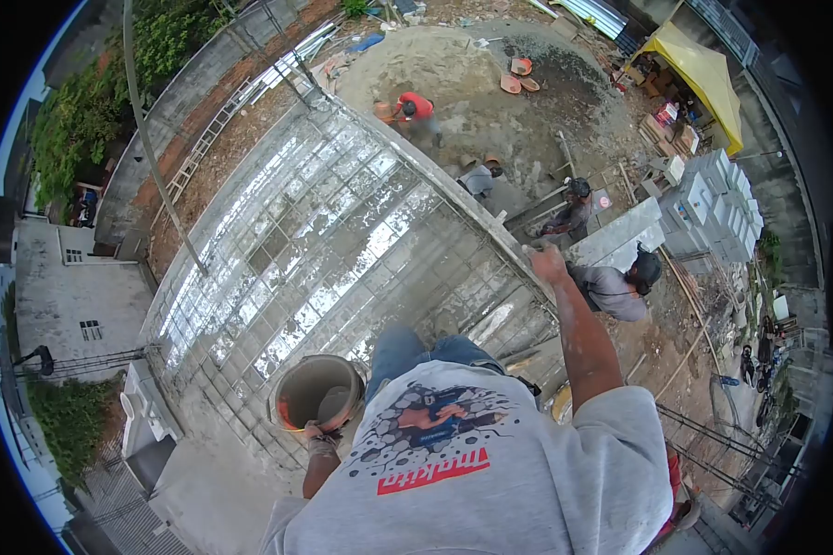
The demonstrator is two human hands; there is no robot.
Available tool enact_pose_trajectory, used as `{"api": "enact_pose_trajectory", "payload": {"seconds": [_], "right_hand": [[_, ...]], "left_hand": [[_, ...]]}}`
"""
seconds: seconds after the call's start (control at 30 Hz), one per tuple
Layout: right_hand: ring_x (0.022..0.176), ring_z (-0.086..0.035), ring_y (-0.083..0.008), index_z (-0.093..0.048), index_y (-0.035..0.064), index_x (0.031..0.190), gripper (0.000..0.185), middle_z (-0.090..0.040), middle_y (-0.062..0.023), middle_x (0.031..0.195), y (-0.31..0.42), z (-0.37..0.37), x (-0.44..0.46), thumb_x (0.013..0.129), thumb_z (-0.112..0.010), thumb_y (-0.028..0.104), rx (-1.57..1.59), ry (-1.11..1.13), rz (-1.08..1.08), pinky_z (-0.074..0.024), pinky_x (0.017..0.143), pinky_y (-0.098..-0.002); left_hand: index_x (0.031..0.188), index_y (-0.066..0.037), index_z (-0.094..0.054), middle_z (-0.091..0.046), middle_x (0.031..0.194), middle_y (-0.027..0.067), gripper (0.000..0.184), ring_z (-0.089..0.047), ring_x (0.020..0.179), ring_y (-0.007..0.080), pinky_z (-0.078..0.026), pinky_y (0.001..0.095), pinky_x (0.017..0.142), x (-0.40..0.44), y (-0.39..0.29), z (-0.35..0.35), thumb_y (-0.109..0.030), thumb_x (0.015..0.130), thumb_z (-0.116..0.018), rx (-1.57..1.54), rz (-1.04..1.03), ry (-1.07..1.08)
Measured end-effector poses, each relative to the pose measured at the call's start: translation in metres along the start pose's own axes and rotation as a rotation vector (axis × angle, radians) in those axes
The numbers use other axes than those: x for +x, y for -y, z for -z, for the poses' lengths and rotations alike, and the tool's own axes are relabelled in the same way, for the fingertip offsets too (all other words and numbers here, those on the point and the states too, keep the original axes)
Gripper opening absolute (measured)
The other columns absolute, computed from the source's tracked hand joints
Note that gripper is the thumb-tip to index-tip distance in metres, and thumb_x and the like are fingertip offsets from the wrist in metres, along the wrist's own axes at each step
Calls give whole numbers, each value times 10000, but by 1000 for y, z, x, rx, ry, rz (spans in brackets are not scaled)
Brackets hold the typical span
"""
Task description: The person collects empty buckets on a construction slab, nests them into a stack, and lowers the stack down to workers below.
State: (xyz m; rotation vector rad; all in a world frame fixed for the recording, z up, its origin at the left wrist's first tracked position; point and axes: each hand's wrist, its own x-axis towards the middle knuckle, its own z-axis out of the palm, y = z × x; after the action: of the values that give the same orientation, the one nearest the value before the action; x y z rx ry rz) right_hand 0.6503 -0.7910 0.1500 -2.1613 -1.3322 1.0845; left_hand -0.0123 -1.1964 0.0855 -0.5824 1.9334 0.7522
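Note:
My left hand [322, 437] is closed on the near rim of a cement-smeared bucket [293, 407], whose inner wall shows orange in places. Some grey material lies inside it, and the bucket is held beside my left leg, above the wet slab [342, 250]. My right arm reaches forward to the right. At its end my right hand [549, 265] is curled closed near the slab's raised edge [435, 171]; whether anything is in its fingers I cannot make out.
Below the slab's right edge, a person in grey [611, 287] stands close to my right arm. Other workers are beyond, one in a red shirt [416, 105]. Stacked pale blocks [713, 208], a sand pile [426, 65] and a yellow tarp [699, 69] lie farther off. A pole [148, 139] rises left.

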Motion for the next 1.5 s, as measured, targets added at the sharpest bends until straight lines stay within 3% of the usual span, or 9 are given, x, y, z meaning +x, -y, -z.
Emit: {"api": "enact_pose_trajectory", "payload": {"seconds": [0.2,0.5,0.57,0.67,0.77,1.0,1.1,1.27,1.5], "right_hand": [[1070,-640,-358,-629,-15,1179,535,-665,-258,1101,99,-26,26,821,-700,376,-29,107,33,-482,925,-397],[770,-694,-253,-671,5,1021,379,-714,-139,878,-40,-124,51,868,-654,352,-340,-73,-311,-534,689,-387],[719,-681,-229,-670,24,1006,328,-700,-120,823,-34,-139,41,897,-613,328,-961,361,-105,-535,641,-399],[804,-708,-312,-663,9,1095,391,-710,-196,874,101,-142,28,880,-606,331,62,111,-793,-533,726,-456],[750,-694,-249,-657,13,1123,418,-701,-144,825,96,-170,56,865,-644,342,510,3,-622,-537,687,-391],[640,-608,-164,-604,-6,1204,451,-666,-88,829,232,-182,134,877,-670,298,120,-92,-433,-490,576,-308],[805,-693,-279,-659,1,1147,468,-712,-192,890,216,-198,171,843,-672,358,139,-101,-457,-527,763,-387],[615,-654,-177,-694,42,851,242,-688,-78,736,198,-244,222,860,-634,276,364,-103,-650,-504,545,-331],[668,-681,-214,-698,27,917,295,-693,-108,730,217,-280,283,858,-621,306,389,8,-750,-522,599,-375]], "left_hand": [[999,-120,-620,-670,906,156,370,-638,684,358,-519,535,597,20,-100,-64,-399,830,-446,14,-32,18],[1026,-118,-618,-670,926,152,385,-644,706,351,-522,528,606,84,-311,-152,-402,834,-442,119,-35,55],[1031,-118,-618,-670,930,152,389,-645,711,350,-523,527,608,89,-360,-162,-402,834,-441,160,-44,50],[1040,-117,-617,-671,937,151,394,-647,719,348,-524,525,611,90,-436,-188,-404,835,-440,215,-64,64],[1049,-117,-617,-671,944,150,400,-649,726,346,-525,523,613,88,-512,-218,-405,836,-439,295,-108,75],[1039,-152,-594,-653,970,134,370,-637,762,331,-513,510,580,128,-662,-313,-430,820,-490,304,-219,218],[1016,-155,-598,-651,868,122,347,-621,640,323,-501,496,522,118,-717,-366,-424,817,-506,382,-314,181],[951,-150,-601,-613,739,107,315,-561,503,283,-470,482,471,87,-796,-464,-421,815,-514,546,-381,212],[889,-125,-607,-593,749,86,327,-546,535,243,-465,424,470,34,-869,-620,-434,793,-563,825,-538,205]]}}
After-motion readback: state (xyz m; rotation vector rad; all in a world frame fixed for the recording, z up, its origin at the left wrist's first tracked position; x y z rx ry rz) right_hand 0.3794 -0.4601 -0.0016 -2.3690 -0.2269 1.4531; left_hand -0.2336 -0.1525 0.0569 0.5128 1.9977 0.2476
